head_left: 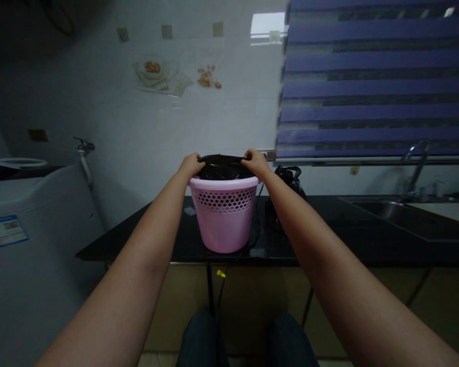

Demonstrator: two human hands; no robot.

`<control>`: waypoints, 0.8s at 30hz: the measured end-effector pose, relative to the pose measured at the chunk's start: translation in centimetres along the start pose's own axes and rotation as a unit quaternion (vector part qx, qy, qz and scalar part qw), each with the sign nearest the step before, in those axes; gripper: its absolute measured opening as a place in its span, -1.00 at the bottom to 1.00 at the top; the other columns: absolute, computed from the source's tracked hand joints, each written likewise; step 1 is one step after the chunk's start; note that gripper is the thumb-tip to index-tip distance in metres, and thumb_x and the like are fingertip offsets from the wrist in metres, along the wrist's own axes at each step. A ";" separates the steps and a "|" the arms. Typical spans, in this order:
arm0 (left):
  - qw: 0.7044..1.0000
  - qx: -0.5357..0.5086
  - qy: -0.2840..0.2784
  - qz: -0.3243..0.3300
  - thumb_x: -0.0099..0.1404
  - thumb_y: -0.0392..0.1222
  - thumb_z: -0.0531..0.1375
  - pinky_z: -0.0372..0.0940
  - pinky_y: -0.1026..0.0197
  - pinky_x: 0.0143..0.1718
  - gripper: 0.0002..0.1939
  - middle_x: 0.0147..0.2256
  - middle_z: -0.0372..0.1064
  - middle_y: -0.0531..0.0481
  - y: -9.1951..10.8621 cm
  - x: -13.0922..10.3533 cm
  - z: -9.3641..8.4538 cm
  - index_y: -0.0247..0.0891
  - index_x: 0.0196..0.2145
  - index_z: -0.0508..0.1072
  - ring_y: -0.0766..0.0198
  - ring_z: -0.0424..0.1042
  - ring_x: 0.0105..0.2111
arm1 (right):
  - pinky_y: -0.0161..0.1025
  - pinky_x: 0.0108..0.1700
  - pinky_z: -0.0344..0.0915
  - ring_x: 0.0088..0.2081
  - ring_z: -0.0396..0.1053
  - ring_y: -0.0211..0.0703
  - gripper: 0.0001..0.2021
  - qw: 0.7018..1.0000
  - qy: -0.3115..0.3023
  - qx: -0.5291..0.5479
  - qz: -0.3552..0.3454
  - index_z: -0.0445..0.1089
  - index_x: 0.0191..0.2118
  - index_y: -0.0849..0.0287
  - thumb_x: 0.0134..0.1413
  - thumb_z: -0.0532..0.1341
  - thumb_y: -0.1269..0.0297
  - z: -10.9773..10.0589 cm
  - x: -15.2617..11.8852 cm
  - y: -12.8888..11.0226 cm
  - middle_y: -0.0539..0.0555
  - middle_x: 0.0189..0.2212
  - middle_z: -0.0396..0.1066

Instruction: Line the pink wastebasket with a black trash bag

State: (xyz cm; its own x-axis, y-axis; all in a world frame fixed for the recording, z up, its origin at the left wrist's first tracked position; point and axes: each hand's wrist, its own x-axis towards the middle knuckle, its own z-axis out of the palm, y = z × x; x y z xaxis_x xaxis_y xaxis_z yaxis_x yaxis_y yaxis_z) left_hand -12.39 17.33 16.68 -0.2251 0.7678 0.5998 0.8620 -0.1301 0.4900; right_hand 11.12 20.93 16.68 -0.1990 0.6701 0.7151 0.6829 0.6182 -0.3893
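A pink plastic basket (224, 224) with a band of holes below its rim stands upright on the black countertop (313, 250), close to the front edge. Black plastic film, apparently a bag (225, 168), shows above the rim, its top edge stretched between my hands. My left hand (192, 165) pinches the bag's left end at the left side of the rim. At the right side, my right hand (255, 162) has its fingers closed on the bag's other end. What lies inside the basket is hidden.
Right of the basket sits a dark bagged object (289, 178), partly behind my right forearm. A black cable with a yellow tag (221, 273) hangs over the front edge. Farther right is a sink (398, 214) with a faucet (416, 171). A white washing machine (34, 219) stands left.
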 end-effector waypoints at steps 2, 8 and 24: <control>1.000 0.003 0.005 -0.001 0.11 -0.33 0.19 0.24 0.12 -0.14 -0.88 -0.30 0.45 -0.15 0.0 0.1 0.0 -0.23 -0.34 0.40 0.06 0.40 -0.17 | -0.30 -0.22 0.15 -0.32 0.26 -0.21 -0.90 1.000 0.009 0.000 0.006 0.35 -0.35 0.22 -0.07 0.15 0.41 0.1 0.1 0.2 0.07 -0.36 0.38; 1.000 0.003 0.005 -0.005 0.12 -0.35 0.16 0.25 0.14 -0.21 -0.83 -0.27 0.47 -0.20 0.0 -0.1 -0.1 -0.25 -0.29 0.42 0.06 0.43 -0.20 | -0.32 -0.22 0.16 -0.31 0.28 -0.23 -0.90 0.999 0.029 0.023 0.016 0.34 -0.33 0.22 -0.04 0.14 0.43 0.4 0.1 0.6 0.06 -0.34 0.39; 1.000 0.011 0.014 0.006 0.14 -0.27 0.17 0.25 0.20 -0.32 -0.88 -0.31 0.46 -0.14 0.2 -0.4 -0.2 -0.20 -0.30 0.35 0.11 0.44 -0.28 | -0.29 -0.21 0.16 -0.23 0.33 -0.17 -0.85 0.997 0.028 -0.065 0.027 0.34 -0.21 0.22 0.07 0.13 0.38 0.2 0.1 0.4 0.15 -0.24 0.43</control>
State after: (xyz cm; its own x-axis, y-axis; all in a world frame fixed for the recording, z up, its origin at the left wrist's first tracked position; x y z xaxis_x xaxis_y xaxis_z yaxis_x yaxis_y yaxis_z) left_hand -12.24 16.87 16.64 -0.2277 0.7480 0.6234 0.8739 -0.1254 0.4697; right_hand 11.21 21.35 16.50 -0.1222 0.6755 0.7272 0.7782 0.5200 -0.3523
